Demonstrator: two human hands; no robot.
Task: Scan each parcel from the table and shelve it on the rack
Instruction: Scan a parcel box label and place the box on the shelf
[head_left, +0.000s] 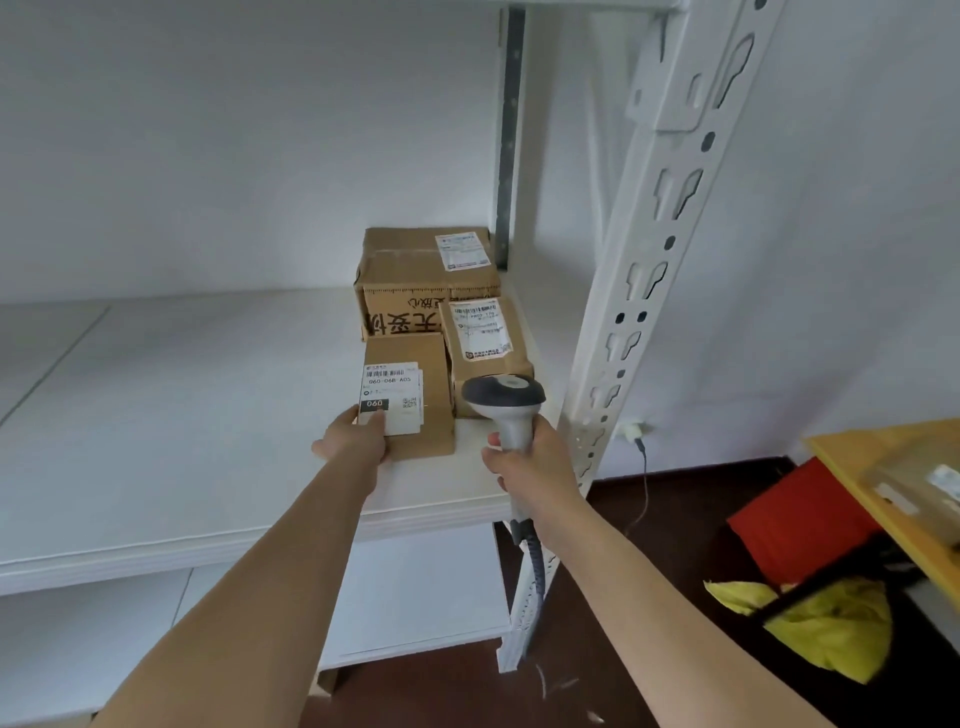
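Parcel, small brown cardboard box with white label (408, 397), lies flat on white rack shelf (208, 415), near front edge, just before big taped carton (423, 275) and beside second labelled box (488, 343). My left hand (358, 439) rests on its near corner, fingers over label. My right hand (524, 457) grips grey barcode scanner (504, 402). Best nudge parcel square against neighbours, label up, then let go. Yellow tabletop (883, 483) at right.
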